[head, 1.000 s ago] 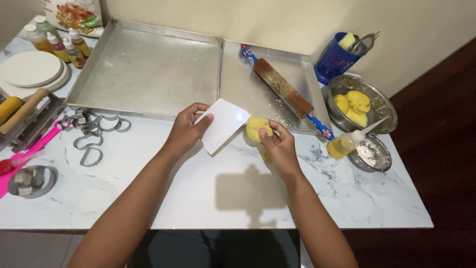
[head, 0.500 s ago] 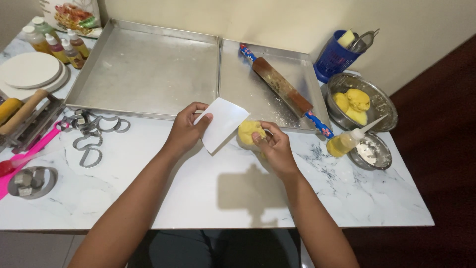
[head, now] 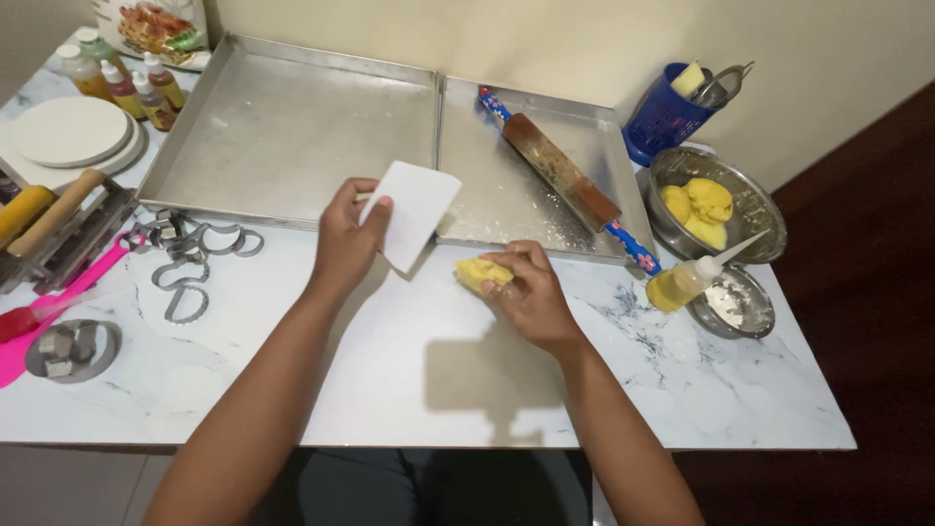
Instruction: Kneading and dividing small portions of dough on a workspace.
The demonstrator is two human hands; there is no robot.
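You had the yellow dough lump (head: 484, 274) down on the marble counter (head: 390, 390), just in front of the near rim of the right baking tray (head: 506, 195), and your right hand (head: 526, 292) was curled over it, fingers closed on the lump and pressing it to the surface. It looked soft and a bit ragged, a small uneven knob, bright yellow, only its left end showing past your fingers. Your left hand (head: 346, 239) gripped the white plastic scraper (head: 414, 212) by one edge, blade tilted and lifted off the counter, just beside the dough but not touching it. By the look of it, you were at the shaping and gathering step; the next move seemed to call for bringing the scraper's edge flat to the counter beside the lump while the right hand kept it steady. Further out, the floured rolling pin (head: 560, 175) lay diagonally in the right tray, the left tray (head: 292, 127) sat beside it, a steel bowl (head: 755, 209) held more yellow dough, a squeeze bottle (head: 687, 282) leaned by a flour dish, and metal cookie cutters (head: 190, 258) lay scattered to your left.
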